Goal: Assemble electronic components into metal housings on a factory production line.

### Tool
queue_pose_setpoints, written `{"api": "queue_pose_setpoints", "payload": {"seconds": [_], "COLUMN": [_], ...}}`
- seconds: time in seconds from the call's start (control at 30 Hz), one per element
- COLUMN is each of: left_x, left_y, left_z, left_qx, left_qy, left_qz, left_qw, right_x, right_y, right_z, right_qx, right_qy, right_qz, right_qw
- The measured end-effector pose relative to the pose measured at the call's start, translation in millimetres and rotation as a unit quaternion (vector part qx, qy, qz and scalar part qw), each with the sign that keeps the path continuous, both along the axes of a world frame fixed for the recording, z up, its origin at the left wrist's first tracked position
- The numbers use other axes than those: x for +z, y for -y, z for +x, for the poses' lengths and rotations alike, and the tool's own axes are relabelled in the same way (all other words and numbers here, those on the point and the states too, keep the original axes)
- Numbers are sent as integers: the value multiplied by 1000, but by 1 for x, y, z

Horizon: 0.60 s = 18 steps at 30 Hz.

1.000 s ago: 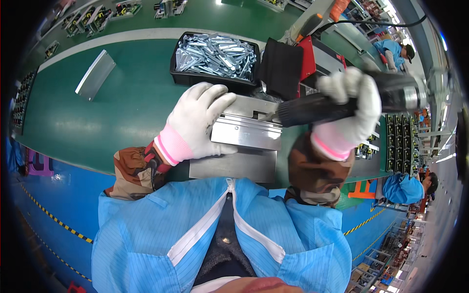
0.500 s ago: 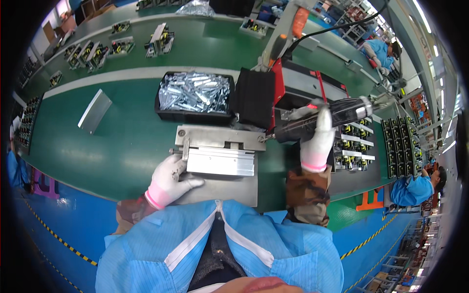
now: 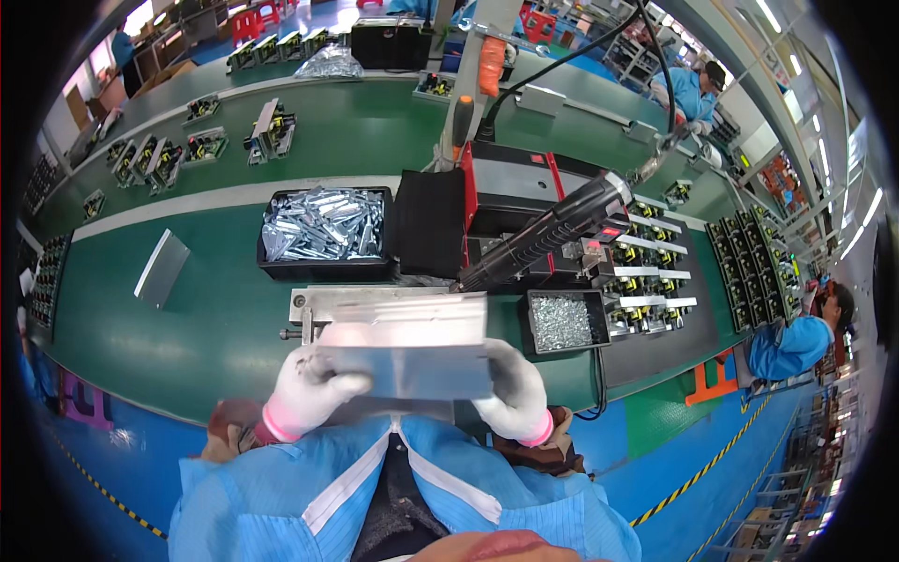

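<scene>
A silvery L-shaped aluminium profile [image 3: 407, 365] is held level in front of my chest, slightly blurred. My left hand [image 3: 316, 389], in a white glove with a pink cuff, grips its left end with the thumb lying along the lower edge. At the right end my right hand [image 3: 515, 389], gloved the same way, is closed round the edge, its fingers partly hidden. Behind the profile lies a steel fixture [image 3: 361, 297] with a clamp screw on its left side. A black electric screwdriver [image 3: 552, 229] rests tilted beyond the fixture, out of both hands.
A black bin of metal clips [image 3: 323, 225] stands behind the fixture, and a smaller bin of screws [image 3: 560, 323] to its right. Several circuit assemblies [image 3: 646, 272] sit further right. Another aluminium piece [image 3: 161, 269] lies on the green bench [image 3: 215, 328] at left. Co-workers sit at right.
My right hand has let go of the electric screwdriver and come back to the profile's right end. The profile has come up off the fixture, now between both hands. The view has shifted.
</scene>
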<state>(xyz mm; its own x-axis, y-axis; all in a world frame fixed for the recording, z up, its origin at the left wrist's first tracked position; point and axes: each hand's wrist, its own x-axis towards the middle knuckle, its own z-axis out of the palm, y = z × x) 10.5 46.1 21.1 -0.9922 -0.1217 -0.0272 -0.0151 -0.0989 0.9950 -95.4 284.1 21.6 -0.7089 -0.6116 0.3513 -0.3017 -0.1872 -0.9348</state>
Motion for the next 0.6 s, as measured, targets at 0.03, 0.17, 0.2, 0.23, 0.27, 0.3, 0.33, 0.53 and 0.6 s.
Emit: {"api": "queue_pose_setpoints", "payload": {"seconds": [0.03,0.17,0.2,0.23,0.27,0.3,0.33,0.53,0.6], "left_x": [3,33,30,31,36,45,61,65,71], "left_y": [-5,-54,-59,-65,-67,-63,-61,16,60], "left_z": [-12,-44,-49,-56,-64,-64,-66,-60,-65], "left_qx": [-31,-53,-93,-137,-189,-205,-233,-143,-7], "left_qy": [-23,-137,-171,-202,-203,-185,-176,-175,-92], "left_qz": [-55,37,-34,-103,-106,-244,-230,-181,-145], "left_qw": [998,988,980,964,955,929,928,957,985], "right_x": [3,-68,-59,-49,-45,-41,-39,49,46], "right_y": [-7,-51,-44,-39,-44,-54,-71,-170,-217], "right_z": [2,-8,-5,-1,-7,-17,-27,-176,-242], "right_qx": [-32,-60,-117,-177,-189,-197,-300,-301,-584], "right_qy": [10,-96,6,109,57,6,9,147,-255], "right_qz": [2,-40,-148,-249,-267,-284,-272,-418,225], "right_qw": [999,993,982,946,943,938,914,845,737]}}
